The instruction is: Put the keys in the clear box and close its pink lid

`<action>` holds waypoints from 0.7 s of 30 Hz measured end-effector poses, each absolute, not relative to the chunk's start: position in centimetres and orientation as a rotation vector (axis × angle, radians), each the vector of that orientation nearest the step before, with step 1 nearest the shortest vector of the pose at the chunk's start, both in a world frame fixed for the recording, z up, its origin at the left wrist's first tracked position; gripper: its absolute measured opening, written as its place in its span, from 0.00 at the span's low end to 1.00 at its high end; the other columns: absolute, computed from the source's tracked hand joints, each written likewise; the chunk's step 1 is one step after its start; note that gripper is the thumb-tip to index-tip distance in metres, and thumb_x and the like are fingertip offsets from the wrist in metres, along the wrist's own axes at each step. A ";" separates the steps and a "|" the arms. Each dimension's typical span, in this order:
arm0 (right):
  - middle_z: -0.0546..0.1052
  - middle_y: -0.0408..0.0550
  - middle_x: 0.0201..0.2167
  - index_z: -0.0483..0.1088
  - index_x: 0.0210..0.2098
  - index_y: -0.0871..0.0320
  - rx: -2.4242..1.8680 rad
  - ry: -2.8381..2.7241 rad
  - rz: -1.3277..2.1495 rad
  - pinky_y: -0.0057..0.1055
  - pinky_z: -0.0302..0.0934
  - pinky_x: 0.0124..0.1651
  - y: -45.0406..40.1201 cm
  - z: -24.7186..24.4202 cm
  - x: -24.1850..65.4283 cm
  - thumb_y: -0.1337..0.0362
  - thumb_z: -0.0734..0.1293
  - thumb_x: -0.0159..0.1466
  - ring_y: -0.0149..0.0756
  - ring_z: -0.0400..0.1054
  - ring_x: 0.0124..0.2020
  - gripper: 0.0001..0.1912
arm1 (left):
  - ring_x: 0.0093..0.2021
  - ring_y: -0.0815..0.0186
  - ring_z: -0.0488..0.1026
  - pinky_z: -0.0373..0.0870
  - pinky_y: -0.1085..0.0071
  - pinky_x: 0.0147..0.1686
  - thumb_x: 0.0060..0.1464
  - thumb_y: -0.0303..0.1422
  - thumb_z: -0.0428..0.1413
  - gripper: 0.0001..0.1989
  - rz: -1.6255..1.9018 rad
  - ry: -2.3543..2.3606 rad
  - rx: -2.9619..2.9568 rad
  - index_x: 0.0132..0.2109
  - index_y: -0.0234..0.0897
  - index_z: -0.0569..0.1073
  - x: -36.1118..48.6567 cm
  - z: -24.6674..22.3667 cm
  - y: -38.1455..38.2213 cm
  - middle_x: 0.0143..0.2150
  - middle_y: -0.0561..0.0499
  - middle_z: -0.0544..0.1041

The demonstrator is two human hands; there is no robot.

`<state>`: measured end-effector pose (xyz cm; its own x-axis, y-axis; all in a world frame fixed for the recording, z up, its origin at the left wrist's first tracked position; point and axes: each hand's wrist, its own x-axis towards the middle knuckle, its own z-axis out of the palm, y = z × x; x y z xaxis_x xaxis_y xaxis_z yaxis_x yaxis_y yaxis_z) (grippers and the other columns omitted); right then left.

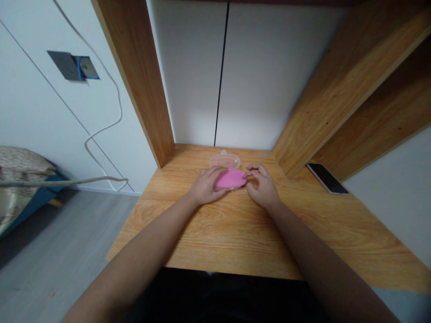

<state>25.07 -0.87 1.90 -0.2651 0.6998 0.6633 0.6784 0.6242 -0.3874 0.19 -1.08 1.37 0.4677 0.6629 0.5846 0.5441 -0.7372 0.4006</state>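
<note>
A pink plastic oval lid (230, 178) lies flat on the wooden desk (215, 237), partly under my left hand (207, 186), whose fingers rest across its left half. My right hand (264, 186) meets the lid's right end, with thumb and fingertips pinching its rim. Just behind the lid stands a clear plastic oval container (224, 160), with a small pink piece showing through it. The lid and my hands hide the container's front edge.
Wooden panels (141, 76) enclose the desk's left and right sides, with a white wall behind. A black smartphone (326, 178) lies face up at the right. A white cable (117, 103) runs from a wall socket (72, 66) at the left, above a bed.
</note>
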 end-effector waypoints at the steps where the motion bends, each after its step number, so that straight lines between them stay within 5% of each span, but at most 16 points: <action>1: 0.70 0.52 0.47 0.74 0.37 0.54 -1.090 -1.992 0.029 0.46 0.63 0.56 -0.8 1.9 25.1 0.76 0.64 0.53 0.46 0.67 0.51 0.16 | 0.64 0.50 0.66 0.64 0.50 0.62 0.56 0.46 0.60 0.34 1.126 1.058 2.552 0.65 0.38 0.63 0.2 1.4 -1.1 0.63 0.39 0.70; 21: 0.68 0.52 0.51 0.72 0.42 0.53 -1.009 -2.103 0.071 0.48 0.60 0.60 -1.0 2.0 24.8 0.77 0.64 0.53 0.47 0.65 0.56 0.20 | 0.65 0.49 0.65 0.64 0.51 0.62 0.56 0.47 0.59 0.34 1.105 1.075 2.555 0.65 0.37 0.63 0.2 1.6 -1.2 0.64 0.39 0.69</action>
